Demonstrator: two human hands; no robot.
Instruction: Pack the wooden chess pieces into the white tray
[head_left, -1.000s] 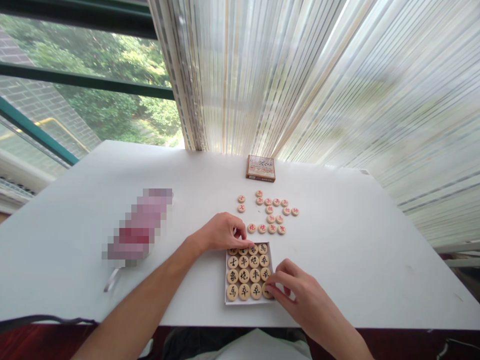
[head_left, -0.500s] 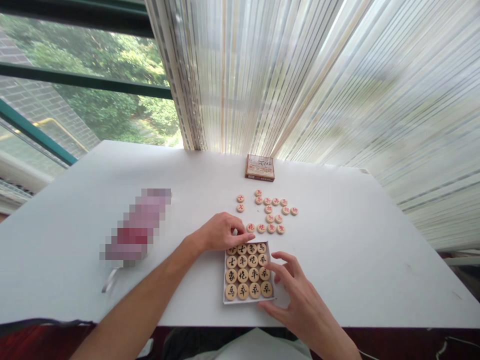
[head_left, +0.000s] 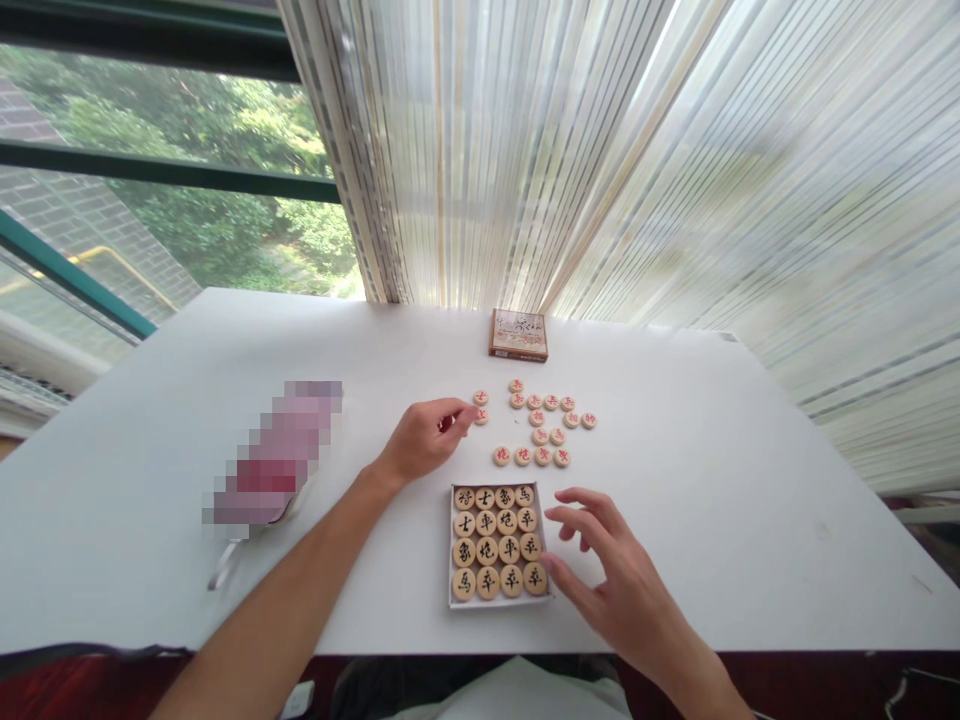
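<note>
A shallow white box [head_left: 451,545] near the front edge of the table holds rows of round wooden xiangqi pieces with black characters, such as the front-left piece [head_left: 464,583]. My left hand [head_left: 424,438] is beyond the box on its left. Its fingertips reach the left edge of a red-lettered xiangqi piece [head_left: 481,416], which lies on the table; a second red piece [head_left: 480,397] is just behind it. At the right side of the box, my right hand [head_left: 611,560] is open with curved, spread fingers. Its thumb is by the box's right wall, and it holds nothing.
More red-lettered pieces [head_left: 523,456] are scattered on the white table [head_left: 697,480] behind the box. A flat printed box [head_left: 519,335] lies at the back, near the curtain [head_left: 480,150]. A blurred-out pink item [head_left: 277,450] is on the left.
My left hand has moved away from the box's back edge, up and left to the pair of red pieces. My right hand has drawn slightly right, off the black pieces.
</note>
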